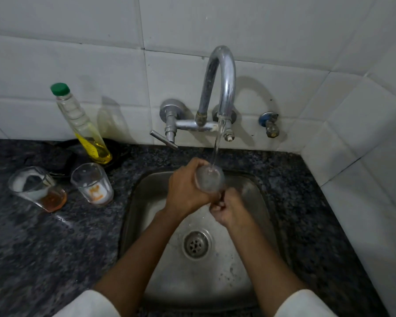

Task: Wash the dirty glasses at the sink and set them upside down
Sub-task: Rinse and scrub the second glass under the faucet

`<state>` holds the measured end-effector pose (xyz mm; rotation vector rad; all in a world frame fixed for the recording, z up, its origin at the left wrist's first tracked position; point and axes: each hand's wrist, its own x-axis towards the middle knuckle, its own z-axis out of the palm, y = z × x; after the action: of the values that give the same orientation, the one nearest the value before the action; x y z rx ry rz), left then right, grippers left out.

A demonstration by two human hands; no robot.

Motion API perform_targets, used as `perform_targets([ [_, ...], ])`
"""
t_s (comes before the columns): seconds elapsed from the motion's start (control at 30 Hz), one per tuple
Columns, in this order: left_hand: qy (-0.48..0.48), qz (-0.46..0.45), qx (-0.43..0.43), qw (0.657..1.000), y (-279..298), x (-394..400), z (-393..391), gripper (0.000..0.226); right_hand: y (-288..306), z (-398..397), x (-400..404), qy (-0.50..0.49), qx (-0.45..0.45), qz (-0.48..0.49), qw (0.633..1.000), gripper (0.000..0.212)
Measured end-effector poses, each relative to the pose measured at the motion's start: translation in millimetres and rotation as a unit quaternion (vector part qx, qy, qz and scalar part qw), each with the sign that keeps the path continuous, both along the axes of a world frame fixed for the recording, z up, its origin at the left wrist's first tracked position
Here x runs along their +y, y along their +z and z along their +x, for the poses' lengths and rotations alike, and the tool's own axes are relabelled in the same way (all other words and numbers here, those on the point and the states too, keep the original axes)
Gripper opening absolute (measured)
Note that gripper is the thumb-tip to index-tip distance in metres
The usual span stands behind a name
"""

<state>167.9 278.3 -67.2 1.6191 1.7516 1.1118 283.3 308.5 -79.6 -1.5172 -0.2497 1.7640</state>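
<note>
Over the sink: water runs from the tap [223, 88] straight onto the glass [209, 179], held above the steel sink [151, 202].
Left hand: left hand [186, 188] has its fingers wrapped round the glass wall.
Right hand: right hand [230, 210] sits curled at the glass's lower end; whether it grips the base or rubs it, I cannot tell.
Doing it well: I'd say turn the glass so the stream reaches inside, and hold firmly, since wet glass likely slips.
Waiting: two dirty glasses, one tilted [36, 187], one upright [93, 183], near the soap bottle [82, 124].
Surface: dark speckled counter [44, 248].
Room: dim, white wall tiles [78, 53].
</note>
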Motion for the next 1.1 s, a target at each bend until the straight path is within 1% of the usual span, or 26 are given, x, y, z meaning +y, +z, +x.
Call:
perform_targets([
  [0.07, 0.008, 0.03, -0.003, 1.0, 0.4, 2.7, 1.8, 0.066, -8.7, -8.5, -5.7, -0.012, 0.043, -0.025, 0.999, 0.038],
  [0.13, 0.002, 0.035, 0.006, 0.999, 0.5, 3.5, 2.7, 0.064, -12.8, -14.6, -12.0, 0.001, 0.043, -0.023, 0.999, 0.033],
  [0.17, 0.003, 0.035, 0.006, 0.999, 0.0, 3.4, 1.9, 0.064, -15.7, -15.9, -14.4, 0.017, 0.026, -0.019, 0.999, 0.033],
  [0.2, 0.009, 0.033, -0.002, 0.999, -1.1, 3.1, -0.5, 0.065, -18.1, -16.5, -16.7, 0.042, -0.011, -0.013, 0.999, 0.034],
  [0.23, 0.018, 0.028, -0.014, 0.999, -2.8, 2.6, -4.6, 0.065, -20.5, -15.4, -19.0, 0.082, -0.083, 0.009, 0.993, 0.034],
  [0.27, 0.029, 0.019, -0.023, 0.999, -4.3, 1.3, -9.8, 0.066, -19.9, -13.4, -21.8, 0.136, -0.181, 0.044, 0.973, 0.031],
  [0.3, 0.043, 0.014, -0.032, 0.998, -6.4, -0.9, -16.0, 0.067, -20.3, -10.4, -23.6, 0.186, -0.306, 0.096, 0.929, 0.024],
  [0.33, 0.06, 0.011, -0.046, 0.997, -9.5, -4.2, -23.9, 0.067, -18.0, -7.8, -25.4, 0.222, -0.427, 0.164, 0.861, 0.015],
  [0.37, 0.082, 0.011, -0.07, 0.994, -12.8, -8.7, -32.0, 0.065, -8.7, -9.1, -27.2, 0.238, -0.511, 0.241, 0.79, 0.007],
  [0.43, 0.133, 0.011, -0.132, 0.982, -19.6, -19.1, -48.8, 0.062, 24.0, -24.8, -29.4, 0.25, -0.58, 0.381, 0.675, 0.002],
  [0.47, 0.157, 0.012, -0.163, 0.974, -22.7, -24.3, -56.8, 0.061, 42.5, -37.7, -28.1, 0.252, -0.599, 0.43, 0.627, 0.004],
  [0.5, 0.175, 0.015, -0.184, 0.967, -24.8, -29.0, -64.2, 0.06, 55.3, -52.4, -23.1, 0.25, -0.618, 0.465, 0.582, 0.013],
  [0.53, 0.183, 0.019, -0.194, 0.964, -25.3, -33.1, -70.8, 0.061, 66.8, -67.6, -15.8, 0.253, -0.639, 0.482, 0.543, 0.025],
  [0.57, 0.183, 0.022, -0.193, 0.964, -24.4, -36.6, -76.6, 0.062, 74.7, -82.8, -5.3, 0.261, -0.662, 0.473, 0.52, 0.04],
  [0.63, 0.175, 0.025, -0.177, 0.968, -21.1, -42.4, -86.9, 0.066, 83.7, -107.7, 12.4, 0.291, -0.692, 0.429, 0.502, 0.062],
  [0.67, 0.172, 0.028, -0.172, 0.97, -20.5, -44.0, -92.7, 0.067, 83.7, -116.5, 19.9, 0.3, -0.701, 0.419, 0.493, 0.065],
  [0.7, 0.169, 0.034, -0.171, 0.97, -20.4, -45.5, -98.6, 0.068, 81.8, -122.0, 24.5, 0.297, -0.706, 0.421, 0.486, 0.061],
  [0.73, 0.166, 0.038, -0.17, 0.971, -20.7, -46.6, -104.4, 0.067, 80.3, -124.1, 26.5, 0.292, -0.702, 0.425, 0.491, 0.055],
  [0.77, 0.163, 0.041, -0.17, 0.971, -20.9, -48.0, -109.2, 0.065, 77.8, -123.7, 27.7, 0.282, -0.686, 0.424, 0.519, 0.051],
  [0.83, 0.154, 0.049, -0.178, 0.971, -19.3, -51.6, -114.8, 0.064, 72.7, -119.6, 30.7, 0.263, -0.627, 0.406, 0.611, 0.055],
  [0.93, 0.134, 0.057, -0.193, 0.97, -16.8, -55.1, -118.9, 0.066, 72.3, -114.9, 33.3, 0.273, -0.54, 0.38, 0.699, 0.059],
  [0.97, 0.122, 0.059, -0.198, 0.971, -16.1, -55.3, -119.8, 0.067, 72.4, -111.6, 31.4, 0.278, -0.492, 0.374, 0.735, 0.056],
  [1.0, 0.113, 0.061, -0.202, 0.971, -14.5, -55.7, -120.0, 0.068, 71.7, -106.8, 25.4, 0.287, -0.448, 0.361, 0.766, 0.048],
  [1.03, 0.105, 0.063, -0.208, 0.97, -12.9, -56.2, -119.8, 0.069, 70.9, -99.6, 14.9, 0.3, -0.42, 0.351, 0.781, 0.034],
  [1.07, 0.099, 0.063, -0.215, 0.97, -10.8, -56.8, -118.7, 0.07, 68.0, -89.9, 3.3, 0.32, -0.41, 0.349, 0.779, 0.019],
  [1.1, 0.092, 0.065, -0.223, 0.968, -6.6, -58.6, -116.6, 0.07, 65.2, -79.2, -9.5, 0.349, -0.405, 0.354, 0.768, 0.013],
])
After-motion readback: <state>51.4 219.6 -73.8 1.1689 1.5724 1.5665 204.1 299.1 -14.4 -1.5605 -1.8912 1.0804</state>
